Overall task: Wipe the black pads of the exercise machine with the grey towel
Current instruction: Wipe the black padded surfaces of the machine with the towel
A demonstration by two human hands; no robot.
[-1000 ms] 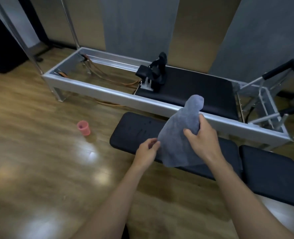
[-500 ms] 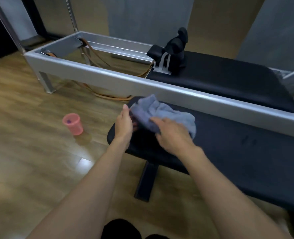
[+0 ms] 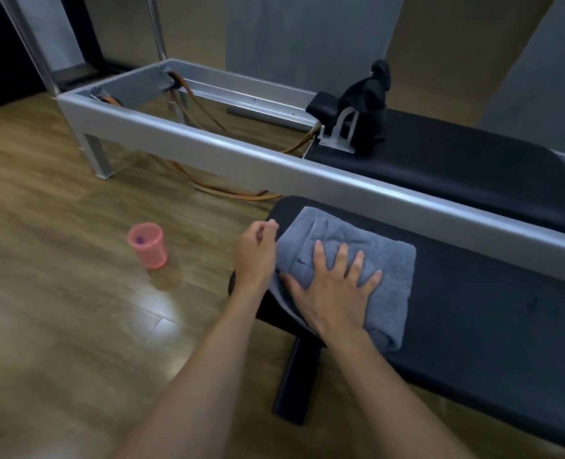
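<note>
The room is dim and evenly lit, with muted colours; a soft white glare pools on the glossy wood-plank floor (image 3: 161,303) just below the translucent pink plastic cup (image 3: 148,244), suggesting light from overhead; the long silver metal frame rail (image 3: 274,164) carries a pale sheen; straight lines bow near the edges from the wide lens; the near forearms and lower floor look soft and smeared.

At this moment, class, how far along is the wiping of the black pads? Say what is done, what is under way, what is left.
Done: the grey towel lies folded on the left end of the near pad. Under way: the right hand presses flat on it, and the left hand sits at its left edge. Left: most of that pad, and the far pad behind the metal rail, which nothing touches.
</note>
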